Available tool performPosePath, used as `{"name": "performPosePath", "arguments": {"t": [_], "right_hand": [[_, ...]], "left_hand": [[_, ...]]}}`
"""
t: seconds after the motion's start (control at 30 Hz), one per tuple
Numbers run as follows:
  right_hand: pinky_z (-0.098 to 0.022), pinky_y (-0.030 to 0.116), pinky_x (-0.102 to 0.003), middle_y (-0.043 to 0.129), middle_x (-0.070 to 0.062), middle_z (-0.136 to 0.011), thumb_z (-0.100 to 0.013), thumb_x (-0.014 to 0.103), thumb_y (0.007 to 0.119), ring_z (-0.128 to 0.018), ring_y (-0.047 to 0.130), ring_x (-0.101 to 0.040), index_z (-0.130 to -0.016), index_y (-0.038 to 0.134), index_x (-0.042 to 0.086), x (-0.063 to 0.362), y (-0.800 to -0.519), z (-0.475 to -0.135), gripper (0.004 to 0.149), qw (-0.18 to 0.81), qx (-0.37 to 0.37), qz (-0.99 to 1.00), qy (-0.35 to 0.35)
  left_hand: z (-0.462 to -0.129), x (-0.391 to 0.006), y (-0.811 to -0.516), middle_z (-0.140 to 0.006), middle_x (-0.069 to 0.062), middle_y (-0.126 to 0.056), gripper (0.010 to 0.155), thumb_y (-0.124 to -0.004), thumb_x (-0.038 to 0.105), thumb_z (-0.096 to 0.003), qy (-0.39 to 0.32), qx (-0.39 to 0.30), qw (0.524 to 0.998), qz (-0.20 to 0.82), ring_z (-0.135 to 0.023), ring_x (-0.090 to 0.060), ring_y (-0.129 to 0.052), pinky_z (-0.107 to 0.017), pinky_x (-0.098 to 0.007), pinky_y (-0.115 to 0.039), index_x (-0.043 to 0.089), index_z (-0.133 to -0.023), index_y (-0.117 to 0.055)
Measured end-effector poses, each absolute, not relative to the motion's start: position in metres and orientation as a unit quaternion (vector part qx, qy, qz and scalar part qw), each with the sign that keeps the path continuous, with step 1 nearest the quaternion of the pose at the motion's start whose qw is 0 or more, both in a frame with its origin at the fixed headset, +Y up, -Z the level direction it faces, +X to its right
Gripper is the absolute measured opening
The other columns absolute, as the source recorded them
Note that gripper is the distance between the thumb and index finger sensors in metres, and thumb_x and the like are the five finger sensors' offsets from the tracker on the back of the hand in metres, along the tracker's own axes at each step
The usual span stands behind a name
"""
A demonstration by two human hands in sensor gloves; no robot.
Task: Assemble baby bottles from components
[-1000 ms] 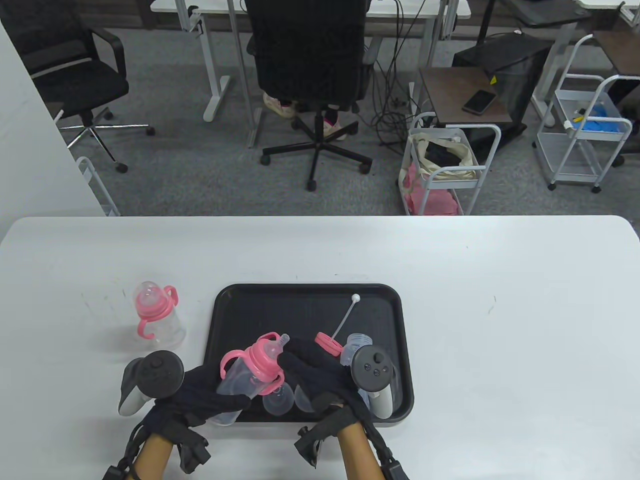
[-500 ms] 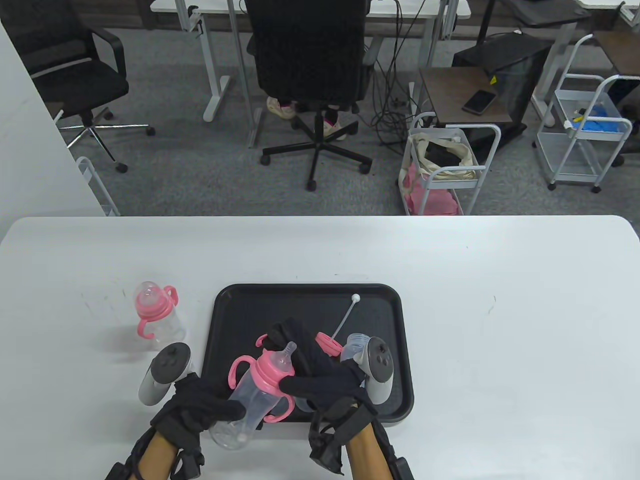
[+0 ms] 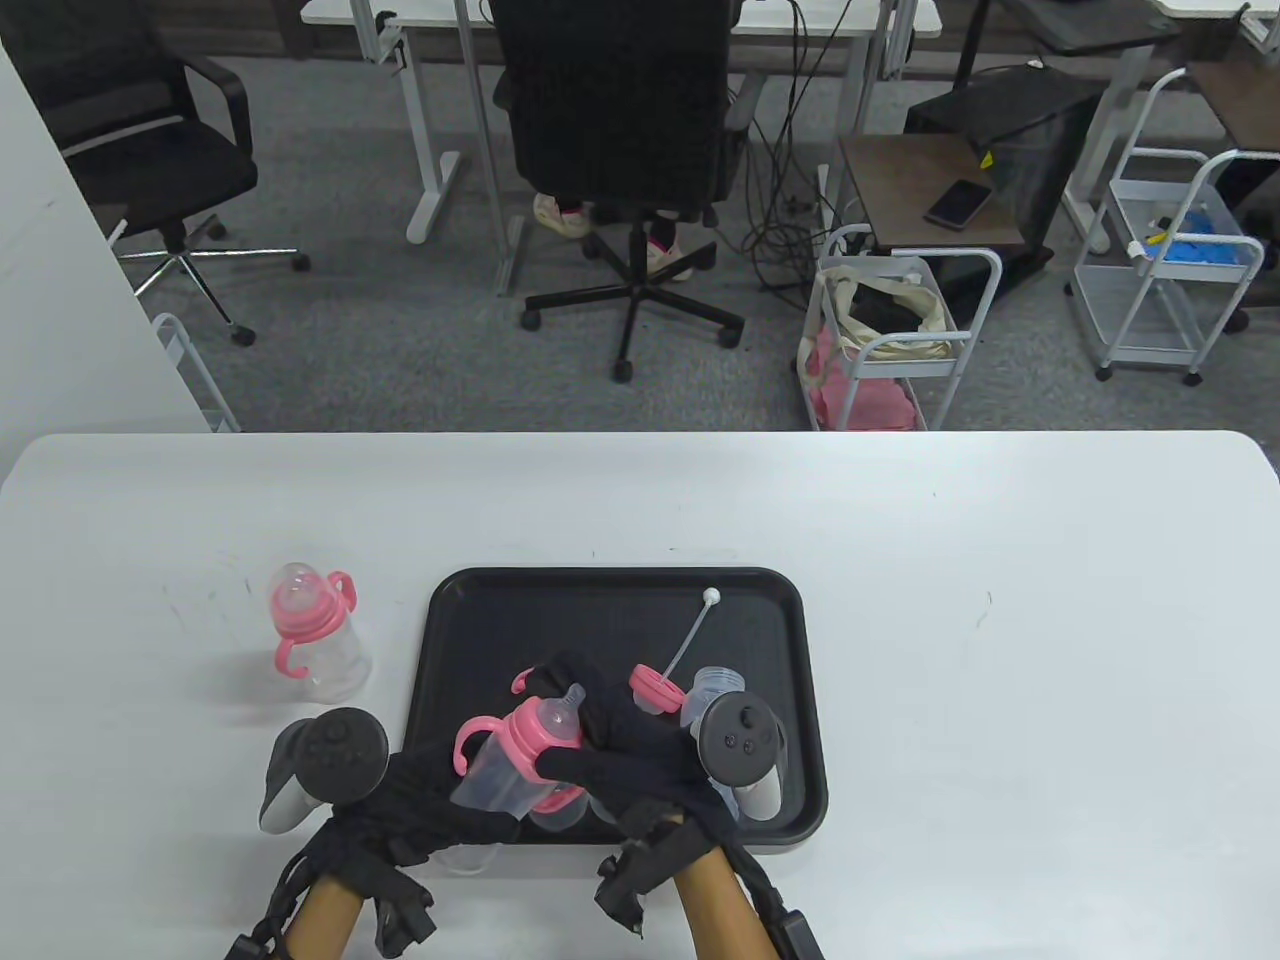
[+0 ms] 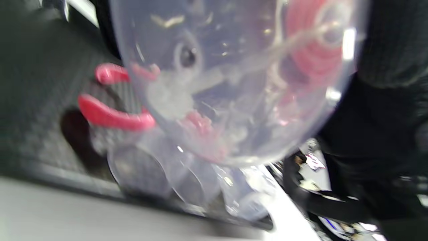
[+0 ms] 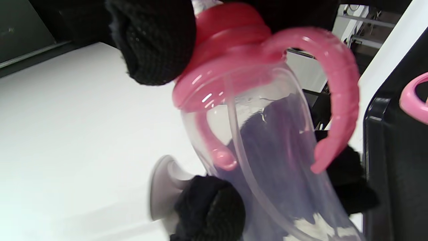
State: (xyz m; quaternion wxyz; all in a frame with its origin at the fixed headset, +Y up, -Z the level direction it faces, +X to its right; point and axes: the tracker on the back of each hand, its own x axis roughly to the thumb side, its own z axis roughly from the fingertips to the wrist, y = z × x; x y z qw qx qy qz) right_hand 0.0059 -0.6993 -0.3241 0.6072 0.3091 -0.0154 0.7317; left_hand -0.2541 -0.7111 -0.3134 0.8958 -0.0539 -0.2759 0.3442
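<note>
A clear baby bottle (image 3: 500,775) with a pink handled collar (image 3: 535,735) and nipple is held tilted over the near left corner of the black tray (image 3: 620,600). My left hand (image 3: 430,805) grips its clear body from below; the base fills the left wrist view (image 4: 227,83). My right hand (image 3: 620,750) grips the pink collar (image 5: 227,50), fingers (image 5: 157,43) wrapped round it. A straw runs inside the bottle (image 5: 267,160). A finished bottle (image 3: 315,630) stands on the table left of the tray.
On the tray lie a pink disc with a long straw (image 3: 675,660), a clear bottle body (image 3: 715,690), a pink handle piece (image 3: 525,682) and clear domed caps (image 3: 560,805). Office chairs and carts stand beyond the table's far edge.
The bottle has been lifted slightly and tipped back toward the tray. My right hand has turned on the collar, its tracker now facing up. My left hand shifted under the bottle body.
</note>
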Motion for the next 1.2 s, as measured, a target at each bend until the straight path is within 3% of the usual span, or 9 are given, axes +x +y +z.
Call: {"name": "performPosePath", "arguments": {"t": [0.23, 0.43, 0.53, 0.67, 0.87, 1.2], "right_hand": [[-0.076, 0.064, -0.056, 0.059, -0.018, -0.114, -0.052, 0.039, 0.085, -0.105, 0.074, -0.041, -0.112, 0.035, 0.001, 0.001, -0.702, -0.320, 0.087, 0.577, 0.278, 0.767, -0.052], [-0.075, 0.051, -0.067, 0.047, -0.027, -0.117, -0.057, 0.045, 0.083, -0.104, 0.062, -0.051, -0.114, 0.026, 0.002, 0.009, -0.700, -0.322, 0.091, 0.565, 0.291, 0.772, 0.009], [-0.073, 0.055, -0.066, 0.054, -0.028, -0.114, -0.059, 0.036, 0.083, -0.099, 0.069, -0.052, -0.114, 0.047, 0.005, 0.020, -0.699, -0.322, 0.073, 0.575, 0.253, 0.778, -0.017], [-0.066, 0.066, -0.065, 0.072, -0.024, -0.107, -0.057, 0.031, 0.086, -0.089, 0.083, -0.049, -0.105, 0.069, 0.008, 0.024, -0.695, -0.322, 0.056, 0.399, 0.232, 0.886, -0.044], [-0.063, 0.068, -0.066, 0.076, -0.024, -0.105, -0.054, 0.036, 0.091, -0.086, 0.085, -0.049, -0.104, 0.073, 0.010, 0.004, -0.711, -0.324, 0.059, 0.169, 0.228, 0.958, 0.041], [-0.068, 0.051, -0.076, 0.069, -0.027, -0.109, -0.051, 0.039, 0.093, -0.090, 0.081, -0.051, -0.110, 0.064, 0.013, -0.023, -0.731, -0.323, 0.071, 0.045, 0.235, 0.967, 0.086]], "left_hand": [[-0.308, -0.249, -0.706, -0.099, 0.003, -0.088, 0.099, -0.084, 0.077, -0.0328, -0.241, 0.037, 0.937, 0.251, -0.084, -0.019, -0.099, -0.067, -0.047, -0.078, 0.024, -0.112, -0.058], [-0.308, -0.264, -0.706, -0.105, 0.007, -0.080, 0.099, -0.086, 0.075, -0.0331, -0.204, 0.056, 0.945, 0.249, -0.092, -0.017, -0.092, -0.072, -0.049, -0.073, 0.028, -0.114, -0.053], [-0.308, -0.276, -0.704, -0.106, 0.008, -0.079, 0.099, -0.088, 0.073, -0.0327, -0.184, 0.069, 0.943, 0.270, -0.095, -0.017, -0.090, -0.073, -0.050, -0.071, 0.029, -0.114, -0.051], [-0.310, -0.286, -0.705, -0.107, 0.008, -0.079, 0.099, -0.088, 0.073, -0.0325, -0.169, 0.074, 0.946, 0.266, -0.095, -0.017, -0.090, -0.073, -0.051, -0.071, 0.030, -0.114, -0.051], [-0.311, -0.285, -0.707, -0.106, 0.008, -0.079, 0.098, -0.087, 0.074, -0.0322, -0.177, 0.068, 0.950, 0.250, -0.095, -0.017, -0.091, -0.073, -0.051, -0.072, 0.030, -0.113, -0.053], [-0.312, -0.283, -0.707, -0.106, 0.008, -0.079, 0.098, -0.087, 0.074, -0.0322, -0.188, 0.062, 0.950, 0.242, -0.094, -0.018, -0.091, -0.073, -0.051, -0.072, 0.030, -0.113, -0.053]]}}
